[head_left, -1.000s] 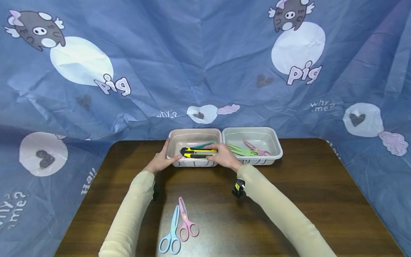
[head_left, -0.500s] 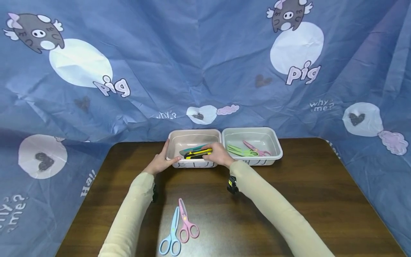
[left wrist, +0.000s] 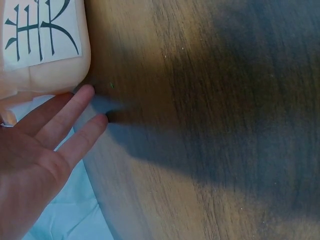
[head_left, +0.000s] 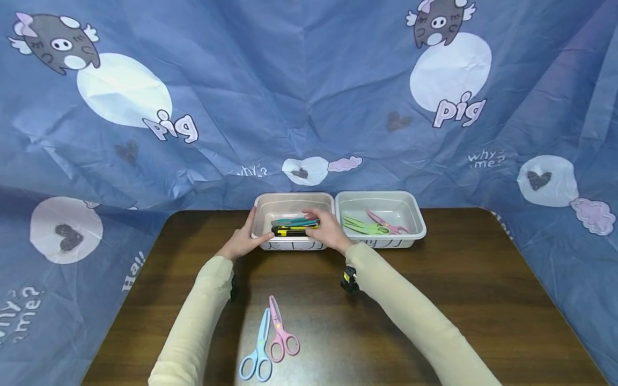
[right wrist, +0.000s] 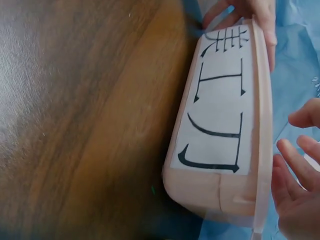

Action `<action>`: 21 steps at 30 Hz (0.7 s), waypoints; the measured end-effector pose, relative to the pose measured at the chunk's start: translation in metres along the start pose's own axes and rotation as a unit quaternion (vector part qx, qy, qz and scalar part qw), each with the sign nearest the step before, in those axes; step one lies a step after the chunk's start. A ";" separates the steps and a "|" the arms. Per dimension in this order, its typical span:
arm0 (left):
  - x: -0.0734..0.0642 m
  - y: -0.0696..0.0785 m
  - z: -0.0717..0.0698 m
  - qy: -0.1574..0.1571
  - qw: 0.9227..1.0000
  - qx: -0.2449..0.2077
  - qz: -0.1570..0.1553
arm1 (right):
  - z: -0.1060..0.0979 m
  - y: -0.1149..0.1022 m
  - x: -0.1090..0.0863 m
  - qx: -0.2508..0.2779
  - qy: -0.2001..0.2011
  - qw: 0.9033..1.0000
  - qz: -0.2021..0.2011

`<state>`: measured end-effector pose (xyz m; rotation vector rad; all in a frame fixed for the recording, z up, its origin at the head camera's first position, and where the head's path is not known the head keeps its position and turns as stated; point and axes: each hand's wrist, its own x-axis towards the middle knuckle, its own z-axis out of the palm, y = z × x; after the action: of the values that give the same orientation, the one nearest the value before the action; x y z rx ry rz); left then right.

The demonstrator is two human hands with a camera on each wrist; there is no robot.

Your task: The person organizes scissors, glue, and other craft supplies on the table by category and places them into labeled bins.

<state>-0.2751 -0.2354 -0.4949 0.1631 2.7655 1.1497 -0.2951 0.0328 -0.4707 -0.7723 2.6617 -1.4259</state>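
A pinkish plastic tub (head_left: 293, 195) stands at the back of the table, with a black-lettered label (right wrist: 215, 110) on its front. My left hand (head_left: 240, 241) rests at its left corner, thumb on the front rim and straight fingers (left wrist: 65, 117) along the end wall. Inside the tub lie a yellow-and-black utility knife (head_left: 289, 232) and a teal utility knife (head_left: 288, 221) behind it. My right hand (head_left: 329, 230) reaches in over the right side. Its thumb and fingers (right wrist: 295, 162) stand apart beside the knife's right end, with nothing seen between them in the right wrist view.
A grey-white tub (head_left: 376, 194) adjoins on the right, holding green scissors (head_left: 365, 227) and pink scissors (head_left: 383, 221). Nearer on the table (head_left: 386, 343) lie blue scissors (head_left: 260, 346) and another pink pair (head_left: 278, 328). A blue printed cloth (head_left: 309, 107) hangs behind.
My right hand has lowered the yellow-and-black utility knife from above the front rim into the pinkish tub and loosened its fingers. The left hand stays at the tub's corner.
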 end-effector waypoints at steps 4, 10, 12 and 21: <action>0.000 0.000 -0.001 -0.003 1.000 0.000 -0.002 | 0.000 -0.003 -0.006 0.028 0.000 0.999 -0.015; 0.000 0.000 -0.002 -0.004 1.000 0.004 -0.001 | 0.004 -0.009 -0.017 0.037 -0.014 0.998 -0.040; 0.000 -0.001 -0.002 -0.005 1.000 0.003 -0.002 | 0.007 -0.011 -0.020 0.050 -0.022 0.998 -0.037; 0.000 0.001 -0.002 -0.003 1.000 -0.003 0.000 | 0.017 -0.017 -0.034 0.052 -0.050 0.995 -0.073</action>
<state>-0.2750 -0.2357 -0.4926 0.1666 2.7570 1.1544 -0.2539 0.0268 -0.4742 -1.0177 2.4812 -1.5010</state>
